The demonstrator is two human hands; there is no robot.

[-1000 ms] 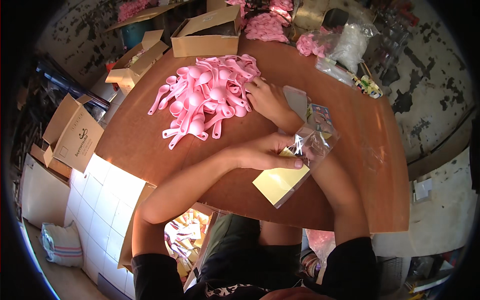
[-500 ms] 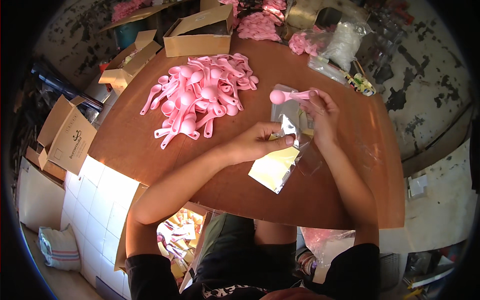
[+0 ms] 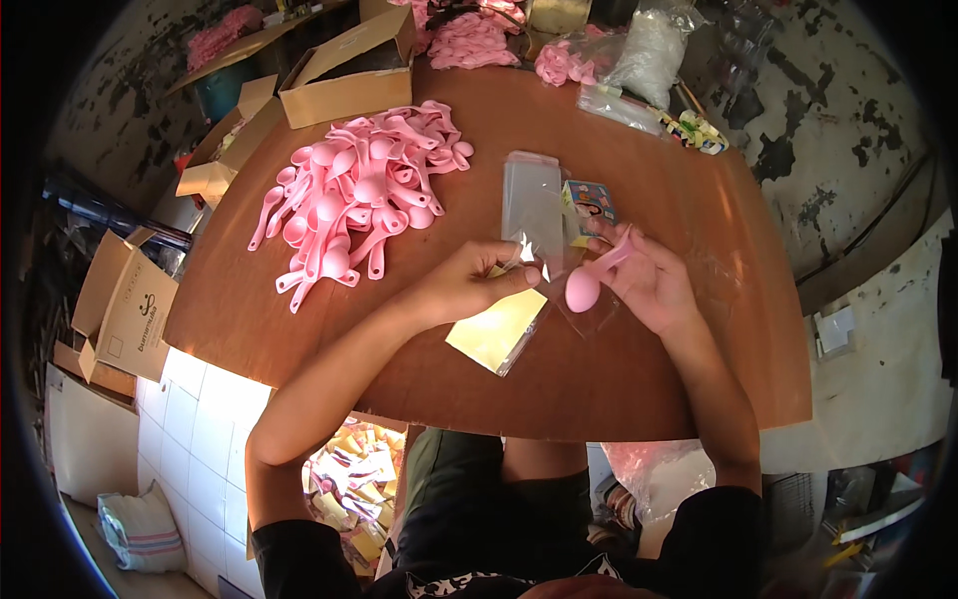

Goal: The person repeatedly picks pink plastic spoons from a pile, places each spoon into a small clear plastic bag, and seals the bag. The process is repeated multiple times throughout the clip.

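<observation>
A small clear plastic bag with a yellow card (image 3: 499,327) in it is pinched at its upper end by my left hand (image 3: 461,285), thumb on top. Just right of that bag, my right hand (image 3: 657,287) grips a pink measuring spoon (image 3: 583,291) by its handle. The spoon's round bowl hangs down to the left, close to the bag's opening. A large heap of pink spoons (image 3: 344,190) lies on the table to the left. Beyond my hands are a flat stack of clear bags (image 3: 531,195) and a small printed stack of cards (image 3: 591,203).
The brown table (image 3: 399,384) has a curved edge. An open cardboard box (image 3: 349,90) stands at its far left. Pink pieces (image 3: 469,42) and a bulging clear bag (image 3: 649,60) lie along the back. Beneath the near edge, a box holds several yellow packets (image 3: 354,479).
My right hand has brought the spoon nearer and lower, turning its bowl down beside the bag. My left hand keeps hold of the bag. The view has shifted a little.
</observation>
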